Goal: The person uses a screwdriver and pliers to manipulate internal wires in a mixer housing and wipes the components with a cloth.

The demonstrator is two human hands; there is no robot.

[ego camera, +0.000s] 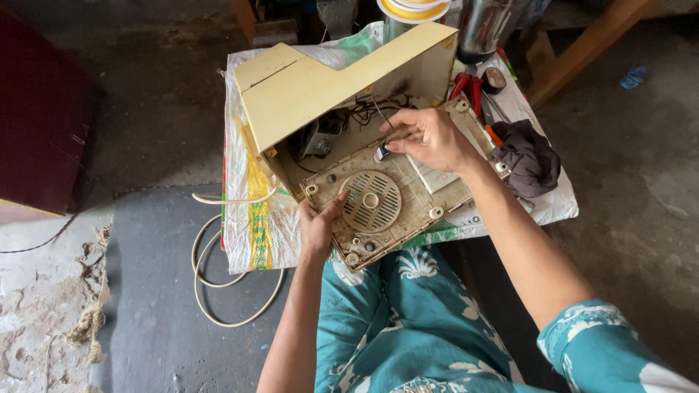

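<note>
A cream plastic appliance housing (313, 87) lies tipped on a woven sack sheet (247, 218), its inside with dark wires (360, 113) exposed. Its dirty beige base plate (408, 207), with a round vent grille (371, 201), is swung open toward me. My left hand (318, 227) grips the plate's near left edge. My right hand (429, 138) hovers over the plate's far side, fingers pinched on a small dark tool or wire end (381, 151); which it is I cannot tell.
A cream power cord (218, 284) loops on the grey floor at left. A dark rag (529, 156), red-handled pliers (467, 86) and small tools lie at right. A metal vessel (482, 25) and wooden legs (582, 44) stand behind. A dark red cabinet (36, 109) sits far left.
</note>
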